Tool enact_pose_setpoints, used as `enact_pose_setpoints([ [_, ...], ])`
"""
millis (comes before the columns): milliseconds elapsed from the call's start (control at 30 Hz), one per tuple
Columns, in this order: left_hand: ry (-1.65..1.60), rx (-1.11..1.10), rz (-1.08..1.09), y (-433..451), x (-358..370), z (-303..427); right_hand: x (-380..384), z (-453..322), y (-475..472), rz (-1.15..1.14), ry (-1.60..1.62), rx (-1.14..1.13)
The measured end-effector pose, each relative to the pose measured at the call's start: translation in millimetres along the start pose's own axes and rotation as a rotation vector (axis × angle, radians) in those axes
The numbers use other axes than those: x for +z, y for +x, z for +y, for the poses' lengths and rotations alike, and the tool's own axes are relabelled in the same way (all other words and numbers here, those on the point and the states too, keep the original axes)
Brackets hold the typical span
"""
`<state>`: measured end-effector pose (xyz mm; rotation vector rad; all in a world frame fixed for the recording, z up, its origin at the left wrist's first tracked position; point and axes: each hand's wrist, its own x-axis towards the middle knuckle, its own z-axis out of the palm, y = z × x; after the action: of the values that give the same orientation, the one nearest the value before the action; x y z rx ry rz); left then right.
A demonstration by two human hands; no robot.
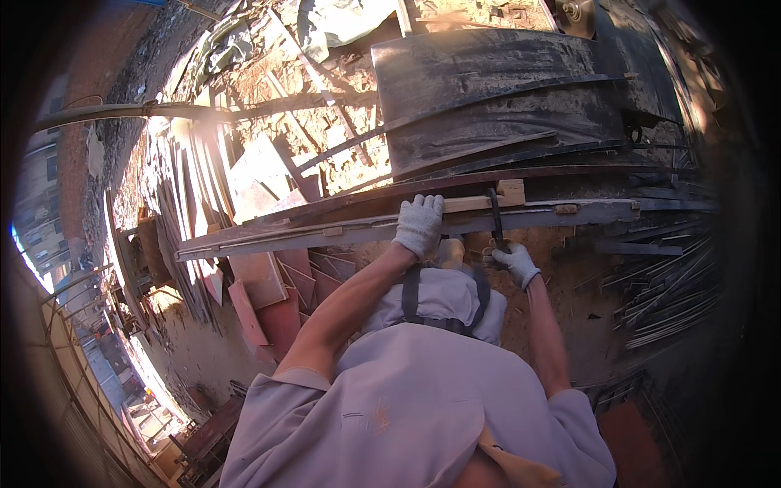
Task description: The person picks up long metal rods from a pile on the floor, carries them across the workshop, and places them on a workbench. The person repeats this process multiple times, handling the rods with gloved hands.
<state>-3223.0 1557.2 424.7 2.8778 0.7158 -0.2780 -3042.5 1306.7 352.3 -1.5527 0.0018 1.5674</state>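
Observation:
My left hand (420, 226), in a pale knitted work glove, lies over a long grey beam (360, 230), its fingers curled over the far edge. Just right of those fingers, a light wooden strip (467, 204) runs along the beam to a short wood block (511, 191). My right hand (515, 262), gloved too, grips the lower end of a dark bar-shaped tool (496, 216). The tool stands across the strip beside the block; its exact kind is unclear. Small wood pieces (566, 208) sit on the beam's near face.
Beyond the beam lies a large dark sheet (488, 91) with long thin strips across it. Reddish boards (277, 317) are piled at the left, near long upright boards (183, 177). A heap of thin dark strips (671, 293) lies at the right.

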Motion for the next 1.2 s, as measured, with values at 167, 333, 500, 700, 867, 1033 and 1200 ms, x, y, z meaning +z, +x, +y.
enact_pose_setpoints([
  [167, 0.004, -0.013, 0.042, -3, -2, 0, -4, 0, 13, 0.072, -0.415, -0.078],
  [333, -0.018, -0.035, 0.015, 0, -5, 5, 1, 2, 8, 0.118, -0.386, -0.062],
  [500, -0.032, -0.016, 0.013, 3, -4, 3, -5, -9, 25, -0.106, -0.188, -0.008],
  [700, -0.077, -0.035, -0.027, 14, -7, -3, 6, -23, 9, 0.223, -0.66, -0.171],
  [867, -0.179, -0.054, 0.131, 11, -3, 5, 15, -1, 7, 0.098, -0.011, -0.083],
  [1033, -0.252, -0.084, 0.152, 5, -4, 6, 14, 4, 15, 0.012, -0.071, -0.15],
  [1200, -0.206, -0.097, 0.099, 8, 0, 6, 4, -9, 10, -0.093, -0.01, 0.0],
])
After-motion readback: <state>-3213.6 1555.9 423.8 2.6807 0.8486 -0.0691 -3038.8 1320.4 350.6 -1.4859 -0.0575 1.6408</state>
